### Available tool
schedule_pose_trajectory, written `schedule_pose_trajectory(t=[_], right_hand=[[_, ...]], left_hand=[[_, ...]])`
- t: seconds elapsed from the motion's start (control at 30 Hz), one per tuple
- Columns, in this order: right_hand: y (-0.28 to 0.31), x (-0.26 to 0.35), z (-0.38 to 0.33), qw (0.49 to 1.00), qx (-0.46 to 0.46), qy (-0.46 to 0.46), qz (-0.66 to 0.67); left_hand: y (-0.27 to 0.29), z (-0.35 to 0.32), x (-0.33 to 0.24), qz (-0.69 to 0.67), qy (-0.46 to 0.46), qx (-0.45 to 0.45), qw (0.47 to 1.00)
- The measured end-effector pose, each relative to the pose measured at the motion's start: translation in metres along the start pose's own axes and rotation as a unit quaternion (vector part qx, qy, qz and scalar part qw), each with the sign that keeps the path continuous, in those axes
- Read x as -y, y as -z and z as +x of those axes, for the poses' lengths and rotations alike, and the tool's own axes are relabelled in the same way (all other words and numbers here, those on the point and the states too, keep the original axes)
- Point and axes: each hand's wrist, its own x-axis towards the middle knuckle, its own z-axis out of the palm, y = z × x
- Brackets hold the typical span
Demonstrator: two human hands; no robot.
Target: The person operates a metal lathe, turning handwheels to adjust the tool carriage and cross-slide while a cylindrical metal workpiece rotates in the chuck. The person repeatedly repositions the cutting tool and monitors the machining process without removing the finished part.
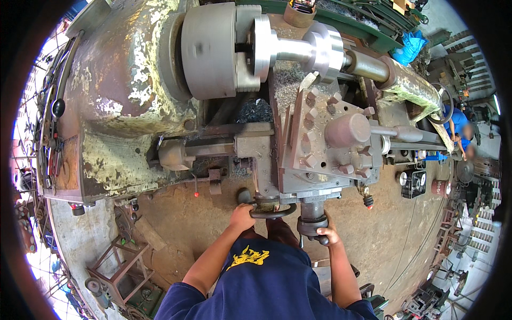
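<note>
At a large metal lathe, my left hand (243,217) is closed on the left side of the rim of a black handwheel (273,212) on the carriage front. To its right, my right hand (329,232) grips the dark crank handle (312,226) of the cross slide, fingers partly hidden behind it. Above, the grey chuck (209,52) bears a shiny stepped metal workpiece (293,50), whose right end meets the tailstock quill (368,66). A cutting tool (308,80) in the bolted tool post (333,130) points up at the workpiece, close to its wide right section.
The headstock (138,69) with peeling paint fills the left. Metal chips (255,111) lie below the chuck. A red-knobbed lever (196,186) hangs under the bed. A metal stand (120,272) is at the lower left. People in blue (457,124) are far right.
</note>
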Motion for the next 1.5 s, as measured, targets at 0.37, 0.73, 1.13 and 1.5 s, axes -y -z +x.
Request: schedule_pose_trajectory(t=[0.37, 0.73, 1.13, 1.5], right_hand=[[0.001, -0.007, 0.007, 0.998, 0.029, 0.017, 0.059], [0.017, -0.016, 0.012, 0.992, 0.072, -0.017, 0.106], [0.014, -0.017, 0.011, 0.982, 0.089, -0.029, 0.161], [0.036, -0.035, 0.013, 0.982, 0.078, -0.058, 0.159]], left_hand=[[-0.001, 0.000, 0.000, -0.010, -0.002, -0.010, 1.000], [0.003, 0.000, -0.003, -0.010, 0.012, 0.005, 1.000], [0.000, -0.001, 0.000, -0.012, 0.003, -0.009, 1.000], [-0.001, 0.001, 0.001, 0.009, 0.000, 0.004, 1.000]])
